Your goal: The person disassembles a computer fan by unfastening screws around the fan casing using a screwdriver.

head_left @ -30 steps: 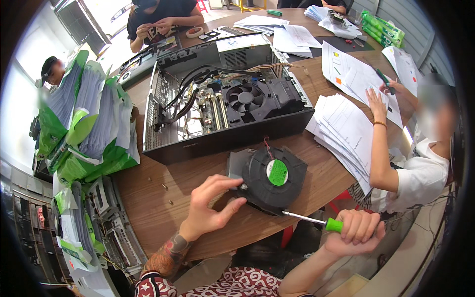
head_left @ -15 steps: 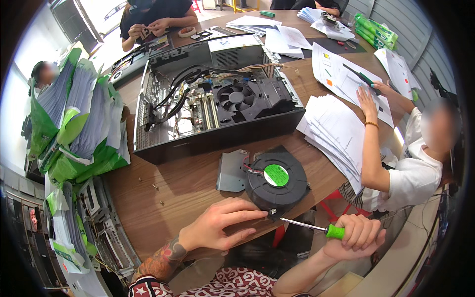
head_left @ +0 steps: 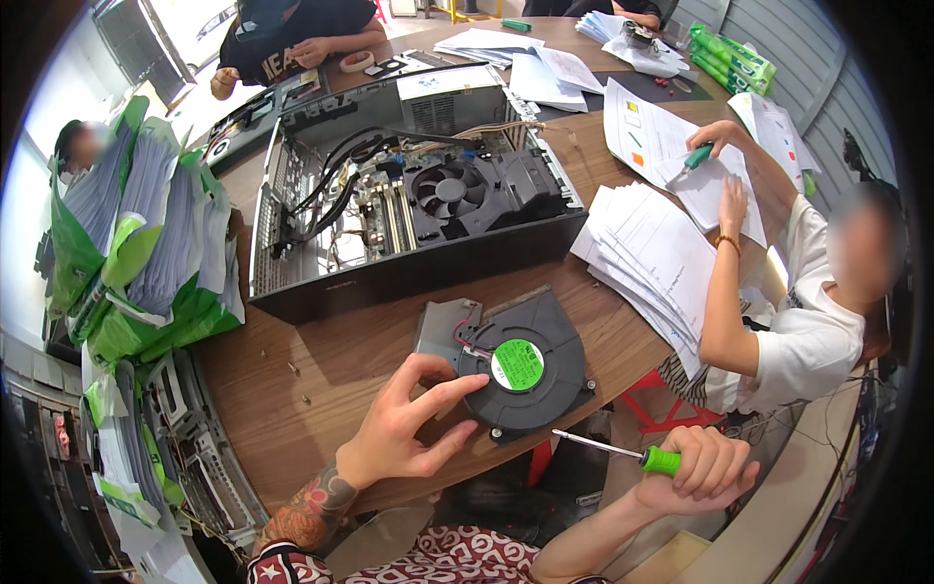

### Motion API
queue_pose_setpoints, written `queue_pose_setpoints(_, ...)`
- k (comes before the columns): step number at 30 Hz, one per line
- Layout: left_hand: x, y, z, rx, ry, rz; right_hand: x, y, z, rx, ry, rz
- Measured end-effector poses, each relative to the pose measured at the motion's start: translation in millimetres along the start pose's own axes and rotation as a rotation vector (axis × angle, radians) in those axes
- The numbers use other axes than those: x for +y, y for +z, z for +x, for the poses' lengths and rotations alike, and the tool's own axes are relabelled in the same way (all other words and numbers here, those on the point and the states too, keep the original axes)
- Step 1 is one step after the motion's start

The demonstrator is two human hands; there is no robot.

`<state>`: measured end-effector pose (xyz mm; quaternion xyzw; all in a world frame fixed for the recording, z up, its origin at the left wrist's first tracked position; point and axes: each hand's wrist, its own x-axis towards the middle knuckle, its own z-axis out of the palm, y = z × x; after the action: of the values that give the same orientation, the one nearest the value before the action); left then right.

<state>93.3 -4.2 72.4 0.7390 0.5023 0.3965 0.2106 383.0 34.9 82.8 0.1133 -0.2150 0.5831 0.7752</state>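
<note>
A black blower fan (head_left: pixel 555 389) with a round green label lies near the table's front edge, joined to a grey metal plate (head_left: pixel 446 329) by thin wires. My left hand (head_left: pixel 404 428) is open over the fan's left side, its index fingertip at the label and its thumb by the fan's near-left edge. My right hand (head_left: pixel 705 469) is closed round the green handle of a screwdriver (head_left: pixel 603 447). The screwdriver's tip points left, just off the table's edge, apart from the fan. A screw (head_left: pixel 497 434) shows at the fan's near corner.
Beyond the fan stands an open computer case (head_left: pixel 418 263). Several loose screws (head_left: pixel 294 368) lie on the table at left. Green bags of paper (head_left: pixel 161 263) stand far left. At right, a co-worker (head_left: pixel 744 321) handles a green-handled tool over papers (head_left: pixel 647 268). Another person sits across.
My left hand has lifted and reached forward to the fan's label. The fan has turned slightly, baring its front-left screw. The co-worker at right has raised the tool.
</note>
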Motion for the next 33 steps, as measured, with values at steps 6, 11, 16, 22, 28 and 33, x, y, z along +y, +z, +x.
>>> queue_pose_setpoints(6,6.0,10.5,-1.6,0.076,0.043,0.019,10.0,5.6,-4.1,-0.017,0.024,-0.023)
queue_pose_setpoints(11,6.6,12.7,-4.0,0.102,0.073,0.041,19.2,11.7,-8.9,-0.050,0.054,-0.088)
queue_pose_setpoints(16,5.2,16.1,-5.9,0.107,0.072,0.017,22.5,15.0,-10.8,-0.073,0.072,-0.134)
queue_pose_setpoints(22,2.3,12.7,-9.2,0.095,0.129,0.055,15.5,6.9,-7.0,-0.055,0.071,-0.175)
queue_pose_setpoints(28,16.6,15.3,0.0,-0.069,0.140,0.239,-3.3,0.5,-1.6,-0.001,0.026,-0.264)
queue_pose_setpoints(33,0.7,19.8,-5.0,-0.062,0.099,0.511,16.1,-0.8,-9.2,0.059,-0.017,-0.384)
